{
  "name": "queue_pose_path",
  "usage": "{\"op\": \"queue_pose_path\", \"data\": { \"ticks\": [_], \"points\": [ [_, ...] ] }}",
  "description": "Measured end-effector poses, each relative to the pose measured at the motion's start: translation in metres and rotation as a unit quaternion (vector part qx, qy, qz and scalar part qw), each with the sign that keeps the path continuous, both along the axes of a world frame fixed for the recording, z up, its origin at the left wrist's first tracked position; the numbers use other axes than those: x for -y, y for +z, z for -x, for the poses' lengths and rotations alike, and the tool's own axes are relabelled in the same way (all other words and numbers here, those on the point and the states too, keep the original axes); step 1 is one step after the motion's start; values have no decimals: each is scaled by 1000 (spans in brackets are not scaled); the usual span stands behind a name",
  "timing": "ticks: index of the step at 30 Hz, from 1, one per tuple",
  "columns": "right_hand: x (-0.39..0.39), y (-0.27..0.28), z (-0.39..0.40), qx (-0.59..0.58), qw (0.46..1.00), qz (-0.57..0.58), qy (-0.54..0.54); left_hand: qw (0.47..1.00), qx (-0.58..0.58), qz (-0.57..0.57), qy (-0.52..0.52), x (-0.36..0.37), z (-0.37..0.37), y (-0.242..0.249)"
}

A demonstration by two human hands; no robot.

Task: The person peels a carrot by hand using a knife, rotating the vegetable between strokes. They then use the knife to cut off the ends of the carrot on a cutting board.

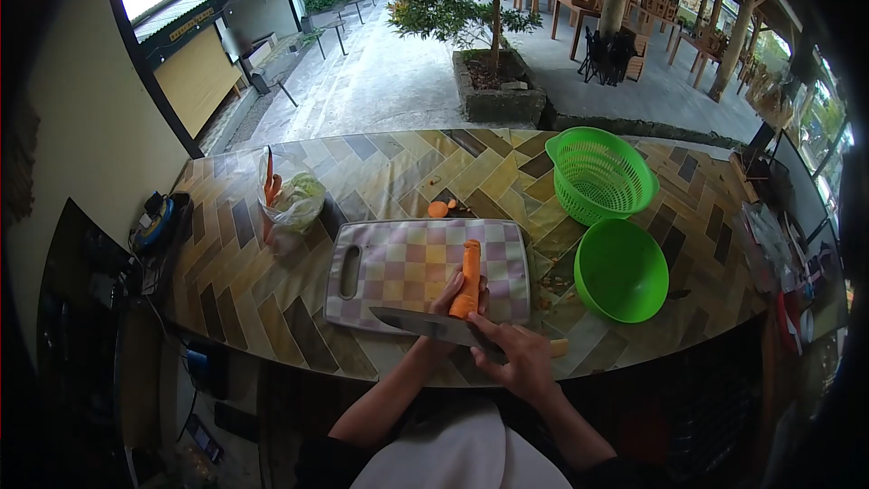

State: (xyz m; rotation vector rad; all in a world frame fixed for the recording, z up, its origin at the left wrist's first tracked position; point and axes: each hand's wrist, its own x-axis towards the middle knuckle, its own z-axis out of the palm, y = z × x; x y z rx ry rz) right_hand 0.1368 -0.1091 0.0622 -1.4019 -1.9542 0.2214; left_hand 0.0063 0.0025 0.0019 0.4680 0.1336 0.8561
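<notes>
My left hand (pixel 447 297) is closed around a peeled-looking orange carrot (pixel 468 282), which stands tilted over the cutting board. In my right hand (pixel 518 353) is a kitchen knife (pixel 418 321), its broad blade pointing left, close to the carrot's lower end. Part of the handle is hidden by the fingers; a pale end shows at the right. Beneath both hands lies a checkered cutting board (pixel 384 258) with a slot handle on its left. Cut carrot pieces (pixel 439 209) rest on the table just beyond the board's far edge.
A green colander (pixel 605 177) and a green bowl (pixel 623 273) stand to the right. At the left is a clear plastic bag (pixel 299 203) with vegetables. Small scraps lie on the wood-patterned table (pixel 244 267). A potted tree (pixel 496 81) grows beyond the table.
</notes>
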Motion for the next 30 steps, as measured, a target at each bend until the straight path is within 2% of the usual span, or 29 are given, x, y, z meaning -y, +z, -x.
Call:
{"op": "queue_pose_path", "data": {
  "ticks": [5,10,13,19,22,25,27,30],
  "points": [
    [0,3,2,-4,1000,16,0,997,-60,-30,31,3,-1,10],
    [1,3,6,10,1000,15,-7,998,-26,-29,46,4,-1,11],
    [3,4,10,45,999,-15,-18,997,-21,-43,61,7,-1,15],
    [2,-2,13,36,994,-96,-35,993,-33,-52,103,13,-6,22],
    [1,5,10,24,996,-88,-18,988,-51,-83,123,11,-4,27],
    [2,24,3,-29,999,17,27,984,-49,-126,120,7,2,32],
    [-1,26,-6,-44,996,15,72,980,-51,-153,116,10,6,44],
    [-5,34,-15,-38,991,35,121,972,-119,-173,107,15,11,57]
  ]
}}
